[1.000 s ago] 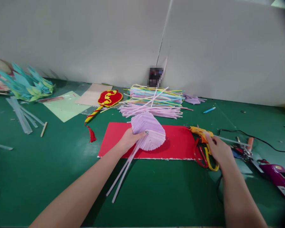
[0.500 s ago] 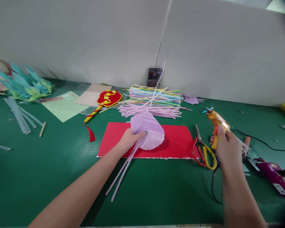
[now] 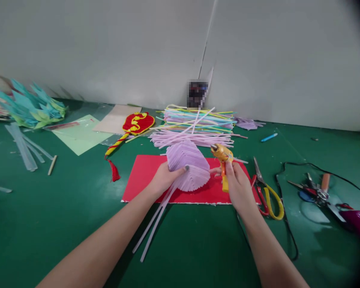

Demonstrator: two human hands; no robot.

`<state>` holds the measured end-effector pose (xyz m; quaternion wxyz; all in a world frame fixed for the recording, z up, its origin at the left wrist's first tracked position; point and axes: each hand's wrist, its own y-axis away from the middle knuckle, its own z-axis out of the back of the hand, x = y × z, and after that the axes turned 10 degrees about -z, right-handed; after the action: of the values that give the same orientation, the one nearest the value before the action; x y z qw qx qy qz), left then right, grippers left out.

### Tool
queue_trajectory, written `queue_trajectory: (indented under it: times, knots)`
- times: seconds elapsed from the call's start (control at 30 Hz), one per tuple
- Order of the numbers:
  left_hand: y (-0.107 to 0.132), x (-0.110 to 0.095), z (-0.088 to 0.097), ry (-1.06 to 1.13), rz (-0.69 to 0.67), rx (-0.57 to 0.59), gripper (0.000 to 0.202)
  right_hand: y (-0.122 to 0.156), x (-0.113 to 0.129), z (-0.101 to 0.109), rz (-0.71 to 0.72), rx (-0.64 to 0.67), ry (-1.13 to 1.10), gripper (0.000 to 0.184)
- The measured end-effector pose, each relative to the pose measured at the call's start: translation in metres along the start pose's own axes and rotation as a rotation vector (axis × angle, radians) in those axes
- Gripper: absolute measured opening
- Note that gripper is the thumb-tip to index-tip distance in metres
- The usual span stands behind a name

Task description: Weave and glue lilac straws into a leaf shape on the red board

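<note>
My left hand (image 3: 167, 177) grips a purple leaf-shaped fan (image 3: 189, 168) made of rows of pipe cleaners, thumb on top near its base. Two loose stems (image 3: 151, 228) trail from it toward me. My right hand (image 3: 239, 185) is closed around the handle of a yellow hot glue gun (image 3: 223, 158), its nozzle pointing up and left, just right of the fan. Both hands are over a red board (image 3: 147, 176). Scissors (image 3: 265, 192) with one red and one yellow handle lie at the board's right end, partly behind my right wrist.
Behind the board lies a pile of pastel pipe cleaners (image 3: 198, 124). A red fan with a tassel (image 3: 138, 123) and green paper (image 3: 78, 134) lie left; clear glue sticks (image 3: 23, 150) farther left. Pliers (image 3: 321, 194), a blue pen (image 3: 269, 137) and a black cord (image 3: 288, 228) are right.
My right hand has brought the glue gun leftward from beyond the scissors to beside the purple fan. My left hand keeps hold of the fan in nearly the same place.
</note>
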<state>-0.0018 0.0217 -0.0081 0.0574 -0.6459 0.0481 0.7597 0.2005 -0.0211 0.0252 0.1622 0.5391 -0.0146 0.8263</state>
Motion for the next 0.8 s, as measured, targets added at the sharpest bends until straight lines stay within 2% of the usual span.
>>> queue_trajectory:
  times: [0.17, 0.43, 0.63, 0.8]
  knots:
    - [-0.001, -0.001, -0.001, -0.069, 0.009, -0.008, 0.041, -0.002, -0.008, -0.002, 0.002, 0.033, -0.049, 0.043]
    - [0.000, -0.004, -0.003, -0.013, 0.003, -0.013, 0.038, -0.007, -0.015, -0.011, -0.100, 0.168, -0.314, 0.042]
    - [0.001, -0.007, -0.002, -0.027, 0.001, 0.013, 0.044, -0.003, -0.014, -0.012, -0.039, 0.074, -0.262, 0.041]
    - [0.002, -0.005, -0.002, -0.017, 0.012, 0.012, 0.043, 0.000, -0.011, -0.013, -0.039, 0.089, -0.364, 0.039]
